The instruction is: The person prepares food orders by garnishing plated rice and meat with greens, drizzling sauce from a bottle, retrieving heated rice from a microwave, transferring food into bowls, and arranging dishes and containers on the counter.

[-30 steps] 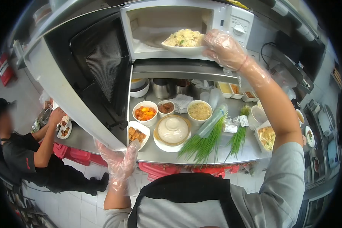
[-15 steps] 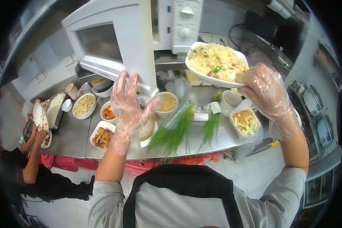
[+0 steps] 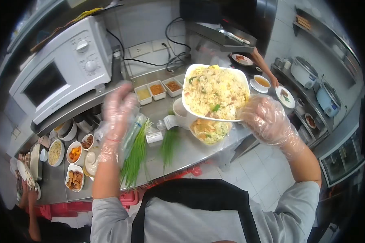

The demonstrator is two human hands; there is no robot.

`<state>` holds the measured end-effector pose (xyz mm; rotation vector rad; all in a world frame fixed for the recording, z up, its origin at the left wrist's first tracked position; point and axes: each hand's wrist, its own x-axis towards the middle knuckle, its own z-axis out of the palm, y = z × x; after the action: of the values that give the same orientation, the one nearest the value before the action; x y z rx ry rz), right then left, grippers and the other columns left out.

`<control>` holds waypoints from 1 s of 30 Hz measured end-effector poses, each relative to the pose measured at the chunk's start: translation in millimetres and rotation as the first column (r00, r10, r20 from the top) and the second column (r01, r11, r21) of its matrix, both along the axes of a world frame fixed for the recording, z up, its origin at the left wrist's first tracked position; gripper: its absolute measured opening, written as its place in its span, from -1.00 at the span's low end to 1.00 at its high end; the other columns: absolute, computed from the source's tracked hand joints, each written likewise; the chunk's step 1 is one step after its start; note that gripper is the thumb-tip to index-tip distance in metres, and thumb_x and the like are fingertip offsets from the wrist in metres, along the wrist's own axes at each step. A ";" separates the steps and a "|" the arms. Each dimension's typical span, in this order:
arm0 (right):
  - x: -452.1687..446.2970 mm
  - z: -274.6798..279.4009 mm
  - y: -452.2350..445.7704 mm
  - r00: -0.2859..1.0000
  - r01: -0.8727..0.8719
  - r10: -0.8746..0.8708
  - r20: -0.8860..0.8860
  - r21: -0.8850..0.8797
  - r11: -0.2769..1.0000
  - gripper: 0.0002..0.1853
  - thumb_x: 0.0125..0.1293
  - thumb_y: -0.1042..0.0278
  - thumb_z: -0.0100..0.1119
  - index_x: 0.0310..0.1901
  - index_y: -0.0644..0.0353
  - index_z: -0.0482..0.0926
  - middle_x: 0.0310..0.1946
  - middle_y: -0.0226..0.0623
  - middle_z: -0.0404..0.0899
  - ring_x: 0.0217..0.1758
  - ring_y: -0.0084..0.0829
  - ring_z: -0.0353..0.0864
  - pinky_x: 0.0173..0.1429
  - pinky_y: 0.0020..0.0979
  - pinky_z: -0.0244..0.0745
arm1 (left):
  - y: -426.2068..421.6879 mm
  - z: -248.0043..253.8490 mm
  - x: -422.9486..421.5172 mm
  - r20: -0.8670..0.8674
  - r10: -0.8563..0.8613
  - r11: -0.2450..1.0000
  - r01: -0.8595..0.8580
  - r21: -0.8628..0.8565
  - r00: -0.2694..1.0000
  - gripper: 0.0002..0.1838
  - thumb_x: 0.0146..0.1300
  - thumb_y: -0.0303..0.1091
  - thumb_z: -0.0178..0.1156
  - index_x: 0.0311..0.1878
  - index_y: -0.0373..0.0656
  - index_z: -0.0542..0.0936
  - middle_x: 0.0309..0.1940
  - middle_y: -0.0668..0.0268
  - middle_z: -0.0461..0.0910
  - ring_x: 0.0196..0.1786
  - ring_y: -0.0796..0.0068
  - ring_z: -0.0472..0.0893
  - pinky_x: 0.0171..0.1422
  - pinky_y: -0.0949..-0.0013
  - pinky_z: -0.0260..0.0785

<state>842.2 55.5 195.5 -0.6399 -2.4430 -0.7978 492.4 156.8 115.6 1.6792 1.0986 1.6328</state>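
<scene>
My right hand (image 3: 267, 120), in a clear plastic glove, grips the right edge of a white dish of fried rice (image 3: 215, 92) raised above the counter. Under the dish, a container of shredded food (image 3: 211, 131) is partly hidden. My left hand (image 3: 119, 115), also gloved, is raised with its fingers apart and nothing in it, slightly blurred. It is beside the green chives (image 3: 136, 160) and in front of the microwave (image 3: 63, 71), whose door is closed.
Bowls of food, such as the fried chicken (image 3: 74, 180), stand at left beside a lidded pot (image 3: 91, 161). Small sauce trays (image 3: 157, 90) sit behind. A co-worker's hands (image 3: 27, 192) are far left; another person's arm (image 3: 265, 67) reaches in at upper right. Rice cookers (image 3: 304, 73) stand right.
The view has swung right. The rice dish has come out of the microwave, whose door has swung shut. My left hand has left the door and risen.
</scene>
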 end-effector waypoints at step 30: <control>370.8 -196.4 -88.5 0.122 -0.339 -0.599 -0.792 -0.600 0.724 -0.48 0.11 0.51 0.16 0.16 0.15 0.32 0.07 -0.12 0.39 -0.14 -0.33 0.58 -0.15 -0.38 0.61 | -23.8 -154.8 564.1 0.884 -0.309 0.195 0.933 -0.301 0.350 -0.53 0.39 -0.10 -0.10 0.21 -0.24 0.36 0.13 0.15 0.47 0.16 0.31 0.50 0.24 0.25 0.38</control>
<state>1213.0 -33.1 -1.0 -1.1912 -1.1664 0.5884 1056.5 133.0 -39.3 0.5832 0.3661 0.6881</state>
